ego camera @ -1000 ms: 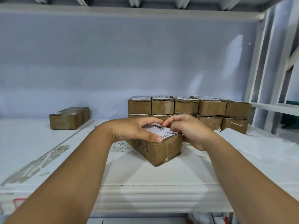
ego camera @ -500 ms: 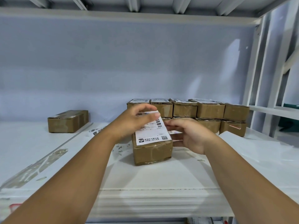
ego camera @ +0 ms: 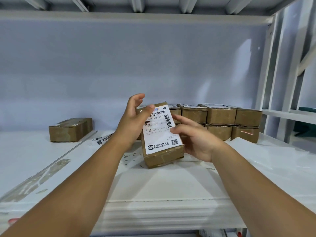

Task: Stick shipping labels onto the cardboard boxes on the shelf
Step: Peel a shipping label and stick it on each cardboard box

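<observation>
Far left, the lone box point(ego camera: 71, 129) sits untouched on the shelf point(ego camera: 153, 185), no label showing on it, with loose printed sheets point(ego camera: 102, 140) lying just to its right.

Now your left hand point(ego camera: 132, 120): a second ago it was curled flat over the box top, smoothing. It has opened up, fingers spread and relaxed above the far end, with only the thumb pressing the label's top left corner.

And there's the big change: the box in hand point(ego camera: 162, 157) no longer lies flat. It's tipped up on its near end, which sits at or just above the shelf, and the label point(ego camera: 160, 130) faces you, lying smooth across the whole top with barcodes and code square readable.

Your right hand point(ego camera: 196, 142) steadies the right side, fingers straight, tips touching the label's right edge, nothing clenched.

To me this reads as a check, not sticking: this label looks done. Next, I'd guess, it joins the labelled stack point(ego camera: 220, 122) at the far right. Mind the tilt, because neither hand truly grips it.
</observation>
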Demonstrator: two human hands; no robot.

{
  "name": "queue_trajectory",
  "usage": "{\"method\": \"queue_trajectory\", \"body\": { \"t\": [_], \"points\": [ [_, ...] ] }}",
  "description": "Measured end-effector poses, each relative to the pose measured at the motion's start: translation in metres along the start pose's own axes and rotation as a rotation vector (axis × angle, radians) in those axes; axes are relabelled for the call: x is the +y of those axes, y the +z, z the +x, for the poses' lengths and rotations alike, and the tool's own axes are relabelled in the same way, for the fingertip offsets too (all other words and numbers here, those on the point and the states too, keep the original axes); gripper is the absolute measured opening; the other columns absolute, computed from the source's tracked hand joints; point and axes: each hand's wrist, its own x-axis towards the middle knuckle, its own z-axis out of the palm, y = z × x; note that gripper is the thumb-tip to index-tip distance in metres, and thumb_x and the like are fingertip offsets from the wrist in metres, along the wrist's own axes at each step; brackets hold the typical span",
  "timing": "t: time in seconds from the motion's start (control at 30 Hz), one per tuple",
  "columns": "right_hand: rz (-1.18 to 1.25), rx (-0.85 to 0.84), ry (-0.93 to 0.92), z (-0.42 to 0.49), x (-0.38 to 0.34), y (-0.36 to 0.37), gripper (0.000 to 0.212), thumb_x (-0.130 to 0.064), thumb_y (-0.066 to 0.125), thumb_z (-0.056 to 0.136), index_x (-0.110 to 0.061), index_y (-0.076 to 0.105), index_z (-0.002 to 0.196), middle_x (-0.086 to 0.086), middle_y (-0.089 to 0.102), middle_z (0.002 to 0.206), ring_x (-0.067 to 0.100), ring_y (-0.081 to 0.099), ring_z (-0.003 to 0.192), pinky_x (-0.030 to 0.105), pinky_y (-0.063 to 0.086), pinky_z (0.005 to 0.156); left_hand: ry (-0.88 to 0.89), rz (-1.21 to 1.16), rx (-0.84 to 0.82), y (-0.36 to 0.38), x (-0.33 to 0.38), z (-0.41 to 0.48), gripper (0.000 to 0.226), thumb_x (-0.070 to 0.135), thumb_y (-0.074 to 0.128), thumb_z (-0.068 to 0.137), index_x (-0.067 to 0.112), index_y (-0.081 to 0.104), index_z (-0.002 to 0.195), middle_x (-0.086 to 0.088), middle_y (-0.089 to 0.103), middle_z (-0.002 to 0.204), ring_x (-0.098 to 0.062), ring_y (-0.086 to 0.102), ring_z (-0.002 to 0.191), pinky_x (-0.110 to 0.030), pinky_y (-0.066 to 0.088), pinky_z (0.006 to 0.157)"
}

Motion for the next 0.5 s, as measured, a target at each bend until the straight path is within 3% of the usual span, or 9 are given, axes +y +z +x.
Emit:
{"method": "queue_trajectory", "body": {
  "t": [0.1,0.2,0.3,0.37,0.5],
  "points": [
    [-0.001,0.051,-0.025,0.003,0.0,-0.003,0.044,-0.004,0.052,0.088,-0.029,0.06,0.123,0.003,0.073,0.104,0.019,0.064,0.086,0.026,0.051,0.063,-0.038,0.233,0.203,-0.003,-0.007,0.003,0.033,0.036,0.037,0.099,0.025,0.041,0.13,0.001,0.052,0.131,-0.017,0.053,0.112,-0.024,0.038,0.08],
    [-0.016,0.067,-0.029,0.005,0.002,-0.004,0.038,-0.005,0.052,0.088,-0.031,0.063,0.113,0.0,0.074,0.099,0.018,0.064,0.086,0.028,0.049,0.067,-0.05,0.905,0.298,-0.016,-0.023,0.003,0.037,0.028,0.042,0.097,0.018,0.039,0.132,-0.006,0.055,0.13,-0.027,0.055,0.111,-0.036,0.041,0.089],
    [-0.029,0.068,-0.018,0.005,0.004,-0.002,0.035,-0.004,0.053,0.088,-0.032,0.063,0.106,-0.003,0.074,0.089,0.016,0.063,0.081,0.029,0.047,0.069,-0.248,1.287,0.09,-0.024,-0.043,0.002,0.055,0.04,0.048,0.092,0.015,0.031,0.137,-0.012,0.049,0.135,-0.034,0.045,0.124,-0.048,0.031,0.103],
    [-0.044,0.073,-0.028,0.005,0.003,-0.001,0.037,-0.004,0.053,0.087,-0.032,0.061,0.11,-0.004,0.075,0.087,0.015,0.063,0.079,0.029,0.046,0.067,-0.38,1.302,-0.05,-0.028,-0.055,0.002,0.056,0.041,0.049,0.09,0.015,0.032,0.136,-0.012,0.045,0.137,-0.035,0.039,0.127,-0.046,0.034,0.101],
    [-0.047,0.078,-0.031,0.002,0.002,0.0,0.046,-0.004,0.052,0.087,-0.029,0.058,0.125,0.0,0.074,0.103,0.018,0.064,0.088,0.029,0.048,0.066,-0.493,1.319,-0.202,-0.03,-0.062,-0.004,0.039,0.029,0.042,0.089,0.014,0.053,0.123,-0.01,0.054,0.13,-0.029,0.05,0.119,-0.037,0.042,0.093]
  ]
}}
